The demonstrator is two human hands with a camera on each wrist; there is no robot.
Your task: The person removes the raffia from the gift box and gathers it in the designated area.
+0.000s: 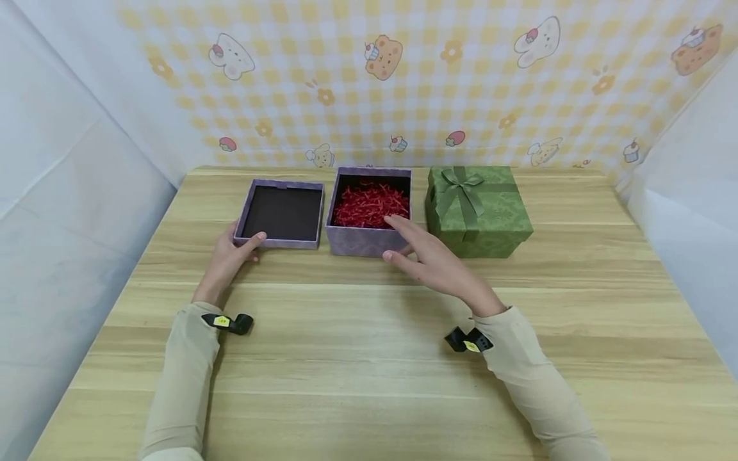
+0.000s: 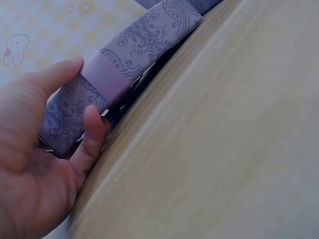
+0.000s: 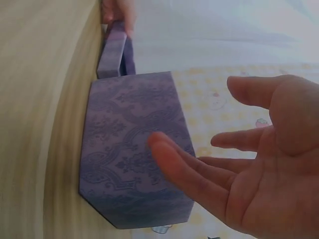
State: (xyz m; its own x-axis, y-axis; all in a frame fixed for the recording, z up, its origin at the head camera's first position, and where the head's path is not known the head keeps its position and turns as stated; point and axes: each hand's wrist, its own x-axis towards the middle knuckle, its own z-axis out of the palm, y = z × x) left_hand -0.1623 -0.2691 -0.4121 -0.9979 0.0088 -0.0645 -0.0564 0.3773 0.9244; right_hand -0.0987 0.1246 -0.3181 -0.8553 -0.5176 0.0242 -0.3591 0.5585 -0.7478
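The purple box (image 1: 363,243) stood uncovered on the table (image 1: 346,358), its red shredded paper (image 1: 369,203) exposed. The lid (image 1: 288,244) lay hollow side up at the box's nine o'clock, presumably placed there to leave the opening unobstructed; the green box (image 1: 498,214) stood at three o'clock. Your left hand (image 1: 227,256) gripped the lid's seven-o'clock corner, thumb over the rim, likely to steady it. Your right hand (image 1: 432,259) gripped nothing: fingers extended and parted, at the purple box's four o'clock; fingertip contact could not be determined.

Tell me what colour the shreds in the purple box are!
Red. The shreds in the purple box show best in the head view.
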